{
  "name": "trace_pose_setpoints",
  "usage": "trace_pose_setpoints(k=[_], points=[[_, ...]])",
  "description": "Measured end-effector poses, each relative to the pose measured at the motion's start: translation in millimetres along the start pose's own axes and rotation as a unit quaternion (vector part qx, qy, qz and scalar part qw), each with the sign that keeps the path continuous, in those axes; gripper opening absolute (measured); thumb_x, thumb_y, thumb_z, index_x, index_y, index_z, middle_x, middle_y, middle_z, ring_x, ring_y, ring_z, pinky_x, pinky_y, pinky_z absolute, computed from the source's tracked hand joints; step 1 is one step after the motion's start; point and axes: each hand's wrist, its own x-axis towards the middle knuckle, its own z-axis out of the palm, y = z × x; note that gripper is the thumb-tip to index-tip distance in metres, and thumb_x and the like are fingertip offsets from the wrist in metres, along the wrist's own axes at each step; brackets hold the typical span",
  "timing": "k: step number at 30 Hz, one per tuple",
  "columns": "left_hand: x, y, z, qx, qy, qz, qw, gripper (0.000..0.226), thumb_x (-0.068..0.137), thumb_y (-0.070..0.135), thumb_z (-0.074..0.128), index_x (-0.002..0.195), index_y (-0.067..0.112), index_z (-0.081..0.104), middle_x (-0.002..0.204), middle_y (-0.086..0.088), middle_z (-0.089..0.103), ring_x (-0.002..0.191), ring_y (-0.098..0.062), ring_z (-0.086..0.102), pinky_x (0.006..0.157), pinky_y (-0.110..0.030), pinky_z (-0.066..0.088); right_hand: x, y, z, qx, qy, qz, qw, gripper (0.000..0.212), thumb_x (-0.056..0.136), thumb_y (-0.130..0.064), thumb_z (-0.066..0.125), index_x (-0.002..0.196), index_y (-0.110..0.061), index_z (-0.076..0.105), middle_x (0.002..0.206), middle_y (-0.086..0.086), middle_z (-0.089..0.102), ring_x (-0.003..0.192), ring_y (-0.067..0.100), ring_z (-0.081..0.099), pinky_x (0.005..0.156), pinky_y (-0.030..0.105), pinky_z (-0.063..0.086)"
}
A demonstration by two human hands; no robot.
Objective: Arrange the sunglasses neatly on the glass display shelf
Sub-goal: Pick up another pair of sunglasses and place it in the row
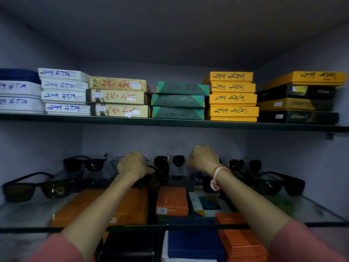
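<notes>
Several dark sunglasses stand on the glass shelf (pixel 28 210). One pair (pixel 37 188) is at the front left, and another (pixel 85 163) sits behind it. An aviator pair (pixel 169 160) stands at the back centre, between my hands. Two more pairs, one at the back (pixel 244 164) and one nearer (pixel 279 182), are on the right. My left hand (pixel 133 164) is closed on a dark pair (pixel 154 174) just left of the aviators. My right hand (pixel 204 157) is a curled fist at the back, right of the aviators. Nothing shows in it, and its fingers face away.
The upper shelf (pixel 170 122) carries stacks of labelled boxes: white, beige, green, yellow and black. Orange boxes (pixel 171 201) and a blue box (pixel 192 244) lie under the glass shelf and show through it. Side walls close in the shelf on the left and right.
</notes>
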Motion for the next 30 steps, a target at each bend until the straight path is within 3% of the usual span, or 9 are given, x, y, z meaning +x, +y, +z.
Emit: trace_pose_setpoints(k=[2,6,9,12,14,18,24,26,30], points=[[4.5,-12.8,1.6,0.041,-0.029,-0.001,0.999,0.06,0.066,0.062,0.074,0.102,0.015,0.066,0.112,-0.007,0.069,0.104,-0.026,0.066,0.07,-0.029,0.048,4.2,-19.4,17.3,0.009,-0.015,-0.002,1.0,0.033,0.084,-0.028,0.068,0.105,-0.003,0.066,0.117,0.015,0.067,0.108,0.034,0.064,0.082,0.036,0.052],[17.7,-33.0,-3.5,0.005,-0.094,0.002,0.996,0.052,0.064,0.063,0.075,0.074,0.016,0.054,0.098,-0.005,0.069,0.095,-0.025,0.066,0.076,-0.033,0.052,8.1,-49.2,46.2,0.04,-0.071,-0.004,0.997,0.038,0.08,-0.045,0.071,0.081,-0.009,0.06,0.094,0.01,0.063,0.108,0.033,0.065,0.072,0.032,0.044],[24.8,-45.6,-10.0,-0.019,-0.113,0.01,0.993,0.047,0.064,0.053,0.081,0.075,0.015,0.056,0.096,-0.007,0.069,0.089,-0.024,0.065,0.067,-0.029,0.047,11.0,-60.9,60.9,0.058,-0.077,0.015,0.995,0.055,0.077,-0.048,0.072,0.109,-0.004,0.063,0.112,0.013,0.068,0.104,0.03,0.066,0.071,0.03,0.044],[31.7,-60.6,-15.7,-0.041,-0.117,0.014,0.992,0.047,0.066,0.047,0.083,0.086,0.009,0.064,0.094,-0.014,0.071,0.088,-0.026,0.068,0.058,-0.026,0.039,13.4,-64.1,67.6,0.089,-0.102,0.033,0.99,0.032,0.08,-0.038,0.074,0.077,-0.01,0.058,0.082,0.004,0.063,0.08,0.023,0.065,0.063,0.028,0.046],[34.0,-68.9,-18.8,-0.046,-0.114,0.016,0.992,0.046,0.067,0.047,0.082,0.085,0.011,0.061,0.094,-0.013,0.069,0.082,-0.023,0.064,0.054,-0.026,0.038,13.1,-65.5,66.2,0.137,-0.107,0.058,0.983,0.03,0.081,-0.028,0.075,0.066,-0.014,0.052,0.078,0.005,0.062,0.079,0.023,0.064,0.064,0.031,0.051],[35.7,-76.1,-20.0,-0.039,-0.113,0.01,0.993,0.043,0.07,0.049,0.079,0.075,0.017,0.051,0.093,-0.008,0.064,0.083,-0.021,0.059,0.057,-0.027,0.041,8.7,-59.4,53.4,0.243,-0.109,0.101,0.959,0.01,0.086,-0.011,0.07,0.09,-0.002,0.068,0.085,0.014,0.068,0.07,0.023,0.065,0.076,0.036,0.058],[27.5,-60.0,-27.5,-0.063,-0.017,0.064,0.996,0.063,0.091,0.063,0.04,0.116,0.009,0.061,0.115,-0.013,0.063,0.1,-0.031,0.064,0.071,-0.035,0.051,-8.7,-50.8,29.8,0.258,-0.048,-0.006,0.965,0.019,0.077,-0.013,0.08,0.094,-0.005,0.077,0.089,0.005,0.076,0.081,0.016,0.071,0.075,0.025,0.059],[24.3,-51.7,-30.8,-0.157,-0.062,0.074,0.983,0.065,0.093,0.061,0.037,0.125,0.01,0.059,0.12,-0.017,0.065,0.094,-0.03,0.069,0.073,-0.04,0.06,-15.1,-50.3,24.5,0.21,-0.047,-0.046,0.975,0.02,0.076,-0.019,0.08,0.094,-0.01,0.078,0.08,-0.007,0.072,0.073,0.003,0.066,0.065,0.015,0.049],[17.2,-44.9,-27.7,-0.35,-0.177,0.035,0.919,0.069,0.088,0.045,0.063,0.137,-0.002,0.052,0.142,-0.02,0.052,0.097,-0.03,0.071,0.082,-0.042,0.062,-21.8,-46.2,21.1,0.192,-0.021,-0.078,0.978,0.021,0.085,-0.028,0.071,0.093,-0.01,0.078,0.063,-0.018,0.062,0.049,-0.007,0.053,0.045,0.004,0.035]])
